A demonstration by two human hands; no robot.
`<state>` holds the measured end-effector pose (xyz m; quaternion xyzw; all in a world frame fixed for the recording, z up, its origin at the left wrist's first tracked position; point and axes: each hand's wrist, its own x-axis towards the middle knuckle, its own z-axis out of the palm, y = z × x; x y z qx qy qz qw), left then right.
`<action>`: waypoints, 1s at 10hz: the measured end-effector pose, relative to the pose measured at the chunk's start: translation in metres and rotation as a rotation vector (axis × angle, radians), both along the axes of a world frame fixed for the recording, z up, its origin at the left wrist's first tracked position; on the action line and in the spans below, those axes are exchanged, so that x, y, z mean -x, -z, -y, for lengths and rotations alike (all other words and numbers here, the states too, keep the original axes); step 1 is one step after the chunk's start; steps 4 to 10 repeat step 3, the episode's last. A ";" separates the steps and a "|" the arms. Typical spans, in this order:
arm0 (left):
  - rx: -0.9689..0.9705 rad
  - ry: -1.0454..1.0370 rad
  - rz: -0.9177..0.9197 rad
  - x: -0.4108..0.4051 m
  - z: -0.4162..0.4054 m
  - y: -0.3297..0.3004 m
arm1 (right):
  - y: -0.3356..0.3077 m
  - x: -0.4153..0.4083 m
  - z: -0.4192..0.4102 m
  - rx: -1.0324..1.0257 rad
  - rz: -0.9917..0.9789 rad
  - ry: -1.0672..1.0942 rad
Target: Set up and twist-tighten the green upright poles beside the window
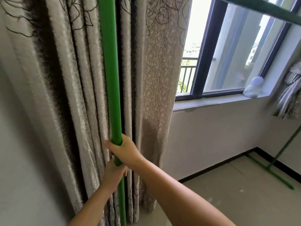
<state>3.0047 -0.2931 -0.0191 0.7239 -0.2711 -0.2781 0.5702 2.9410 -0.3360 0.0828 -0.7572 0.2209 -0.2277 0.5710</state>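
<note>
Wall (pixel 19 128), plain and pale, fills the nine o'clock side, and the patterned curtain (pixel 68 79) hangs in folds just beside it. In front of the curtain stands the green upright pole (pixel 109 62), running from twelve o'clock down to six o'clock; it has a wider upper tube and a narrower lower tube that emerges from it near the hands. The left hand (pixel 114 172) is closed around the narrower lower tube just under the joint, its fingers wrapped round the far side. The right hand (pixel 124 150) sits directly above it, closed around the bottom end of the wider upper tube, thumb toward the curtain. The two hands are nearly touching, and both forearms reach up from the six o'clock edge.

Toward two o'clock is the window (pixel 228 51) with a dark frame, and outside it a balcony railing (pixel 187 69) shows. On the windowsill (pixel 219 101) at three o'clock rests a small pale object with a round white top (pixel 254 87). A green bar (pixel 263 9) crosses the one o'clock corner at a slant. At four o'clock, well apart from the hands, a second green pole (pixel 275 162) with a floor foot leans near the far wall on the tiled floor (pixel 228 193).
</note>
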 end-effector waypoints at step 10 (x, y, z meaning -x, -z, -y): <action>0.083 0.130 0.065 0.004 -0.018 -0.013 | 0.001 0.053 0.007 0.097 -0.108 -0.059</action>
